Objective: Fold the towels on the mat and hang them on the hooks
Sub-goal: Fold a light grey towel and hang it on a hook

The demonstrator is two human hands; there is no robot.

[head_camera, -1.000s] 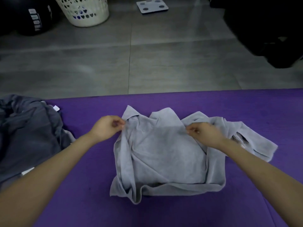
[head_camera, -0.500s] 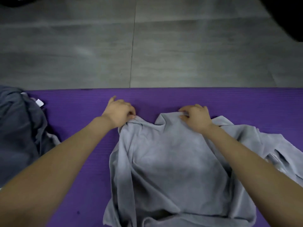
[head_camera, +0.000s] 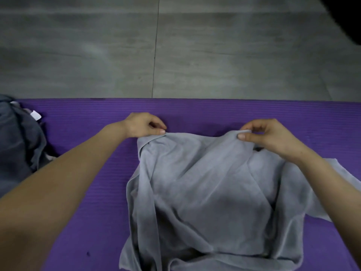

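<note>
A light grey towel (head_camera: 205, 192) lies rumpled on the purple mat (head_camera: 88, 192), with loose folds along its left and near sides. My left hand (head_camera: 144, 125) pinches the towel's far left corner between thumb and fingers. My right hand (head_camera: 267, 134) pinches the far edge further right and lifts it slightly off the mat. Both forearms reach in from the bottom corners. A flap of the towel spreads out to the right under my right forearm.
A dark grey towel (head_camera: 17, 149) with a white label is heaped at the mat's left end. Beyond the mat's far edge is grey tiled floor (head_camera: 175, 55). A dark object (head_camera: 347, 16) fills the top right corner.
Both hands have carried the towel's far edge further away across the mat and spread it wider apart. The view has tipped down, so the basket and scale have left the frame.
</note>
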